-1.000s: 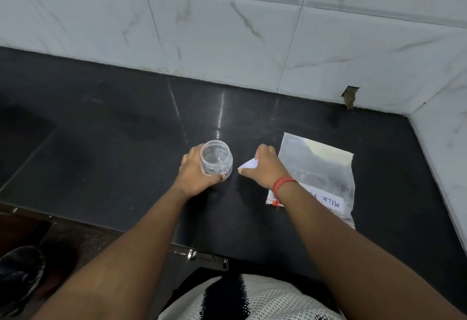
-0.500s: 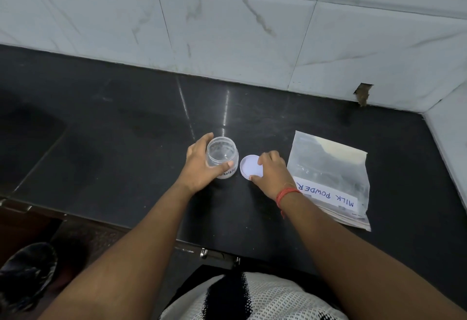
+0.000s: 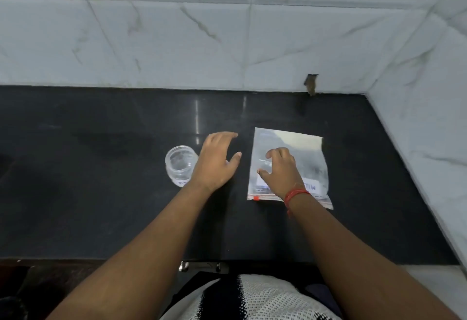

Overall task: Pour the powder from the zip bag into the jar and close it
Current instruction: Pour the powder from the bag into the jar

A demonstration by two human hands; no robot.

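Observation:
A clear plastic jar (image 3: 181,165) stands upright on the black counter (image 3: 101,193) with its mouth uncovered. Just to its right my left hand (image 3: 217,160) hovers flat with fingers spread, holding nothing. The white lid is not in sight; the hand covers the spot beside the jar. A clear zip bag (image 3: 307,150) with pale powder and a white handwritten label lies flat further right, its red zip edge toward me. My right hand (image 3: 280,170), with a red thread at the wrist, rests on the bag's middle with bent fingers.
White marble-look tiled walls (image 3: 227,42) close the counter at the back and on the right, meeting in a corner. A chipped hole (image 3: 311,85) marks the back wall's base. The counter's front edge (image 3: 126,259) runs just before my body.
My left hand let go of the jar and moved right. My right hand left the lid and went onto the zip bag. The camera view shifted, so the lid is no longer seen.

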